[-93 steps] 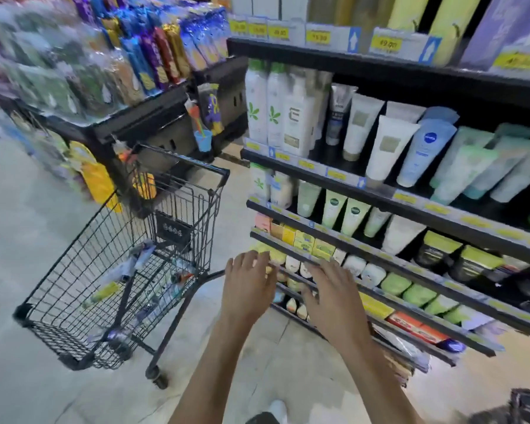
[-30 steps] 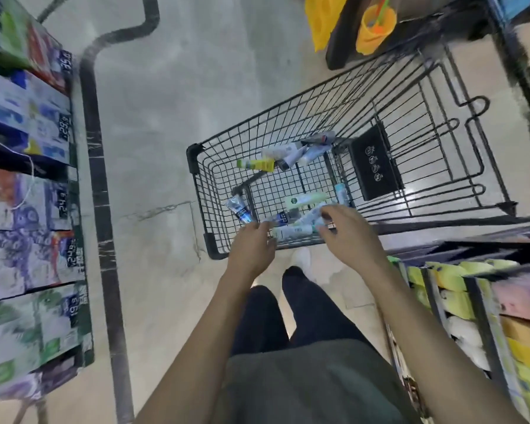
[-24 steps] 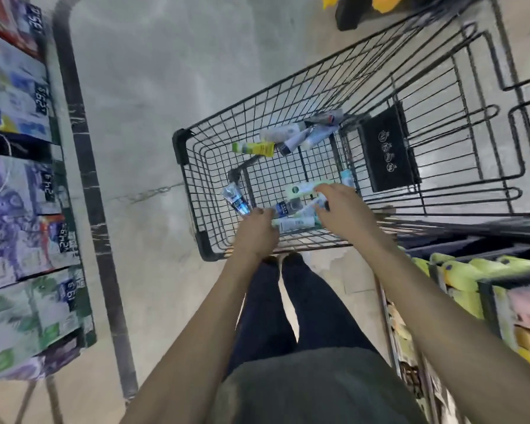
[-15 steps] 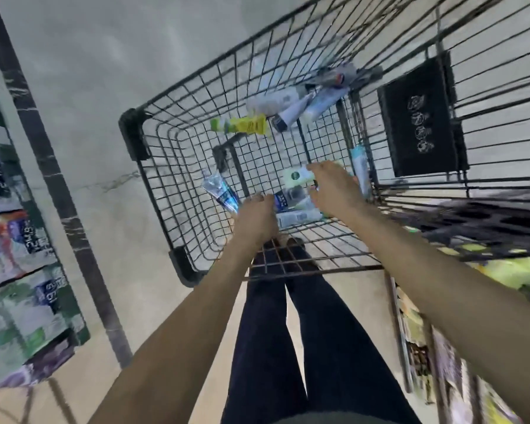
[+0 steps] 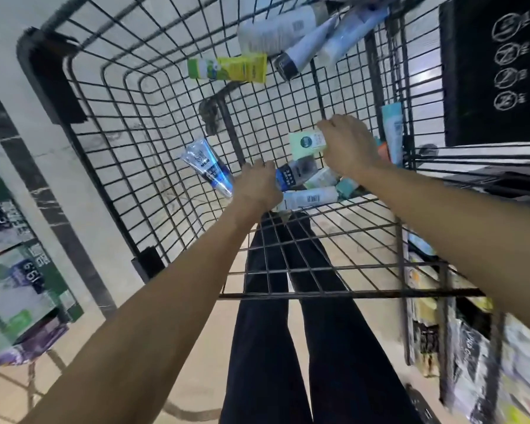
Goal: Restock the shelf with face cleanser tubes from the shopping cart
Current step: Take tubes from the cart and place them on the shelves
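Observation:
I look straight down into a black wire shopping cart (image 5: 153, 123) with several cleanser tubes on its floor. My right hand (image 5: 349, 148) has its fingers curled over one end of a pale green tube (image 5: 305, 144). My left hand (image 5: 257, 186) rests knuckles-up between a clear blue tube (image 5: 207, 168) and a dark blue-grey tube (image 5: 296, 175); its fingertips are hidden. A white tube (image 5: 309, 198) lies just below both hands. A yellow-green tube (image 5: 230, 68) and white tubes (image 5: 276, 29) lie at the cart's far end.
A teal tube (image 5: 392, 130) stands along the cart's right wall beside a black sign plate (image 5: 496, 68). The stocked shelf (image 5: 471, 347) is at the lower right. Packaged goods with price tags (image 5: 19, 280) line the left. My legs are under the cart's near edge.
I turned from the shelf and bent over the cart. Both hands reached down among the tubes; the right hand shifted onto the pale green tube, and the view came much closer.

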Motion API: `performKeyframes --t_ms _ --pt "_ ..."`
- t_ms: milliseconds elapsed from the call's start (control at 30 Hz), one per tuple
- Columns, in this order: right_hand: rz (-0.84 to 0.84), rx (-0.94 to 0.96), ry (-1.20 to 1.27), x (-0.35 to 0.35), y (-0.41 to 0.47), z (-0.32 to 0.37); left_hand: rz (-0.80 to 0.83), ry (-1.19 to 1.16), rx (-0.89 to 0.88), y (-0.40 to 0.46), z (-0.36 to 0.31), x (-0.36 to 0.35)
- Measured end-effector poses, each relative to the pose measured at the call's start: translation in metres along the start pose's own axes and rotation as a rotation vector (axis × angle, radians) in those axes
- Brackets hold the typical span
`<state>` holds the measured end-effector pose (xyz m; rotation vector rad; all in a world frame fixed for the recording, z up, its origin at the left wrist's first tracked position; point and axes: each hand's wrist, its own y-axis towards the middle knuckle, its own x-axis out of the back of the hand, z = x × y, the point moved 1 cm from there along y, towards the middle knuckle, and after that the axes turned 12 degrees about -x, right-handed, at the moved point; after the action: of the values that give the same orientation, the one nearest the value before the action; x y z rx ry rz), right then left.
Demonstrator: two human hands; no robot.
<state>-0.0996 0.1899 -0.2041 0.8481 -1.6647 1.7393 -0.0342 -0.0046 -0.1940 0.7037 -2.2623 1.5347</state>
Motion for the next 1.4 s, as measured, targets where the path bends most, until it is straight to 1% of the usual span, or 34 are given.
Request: performKeyframes --t_ms 167,233,300,367,467,567,633,733,800,867,967,1167,1300,1400 --pt "-0.010 -0.002 -0.044 0.002 0.005 -0.005 -0.014 0.001 -0.008 0.002 -0.006 0.008" --pt "0.001 -0.017 0.025 0.009 0.004 -0.007 -0.031 0.029 -0.014 -0.002 -0.008 0.014" --pt "0.001 -0.049 0.184 0.021 0.000 -0.007 -0.050 0.016 -0.002 -0.006 -0.008 0.020" --pt "-0.002 -0.137 0.426 0.037 -0.009 -0.004 -0.057 -0.119 0.038 -0.015 -0.009 0.029" --pt "0.037 -0.322 0.873 0.066 -0.036 0.000 -0.105 -0.408 0.092 -0.041 -0.017 0.050" --pt "0.049 -0.426 1.196 0.104 -0.078 0.002 -0.174 -0.751 0.167 -0.080 -0.033 0.079" --pt "0.059 -0.478 1.388 0.132 -0.114 0.004 -0.222 -0.968 0.178 -0.112 -0.048 0.102" --pt "0.059 -0.505 1.627 0.173 -0.171 -0.005 -0.312 -1.107 0.079 -0.166 -0.081 0.139" --pt "0.031 -0.441 1.736 0.210 -0.212 -0.014 -0.367 -1.184 0.003 -0.203 -0.105 0.163" --pt "-0.002 -0.367 1.798 0.243 -0.252 -0.026 -0.390 -1.222 -0.084 -0.237 -0.132 0.186" --pt "-0.038 -0.259 1.829 0.282 -0.304 -0.040 -0.402 -1.234 -0.186 -0.281 -0.175 0.214" --pt "-0.247 -0.156 1.906 0.330 -0.385 -0.059 -0.350 -1.195 -0.452 -0.348 -0.246 0.248" --pt "-0.444 -0.210 1.980 0.332 -0.432 -0.068 -0.304 -1.084 -0.606 -0.376 -0.280 0.254" --pt "-0.594 -0.293 2.027 0.322 -0.470 -0.074 -0.274 -1.008 -0.666 -0.388 -0.298 0.247"
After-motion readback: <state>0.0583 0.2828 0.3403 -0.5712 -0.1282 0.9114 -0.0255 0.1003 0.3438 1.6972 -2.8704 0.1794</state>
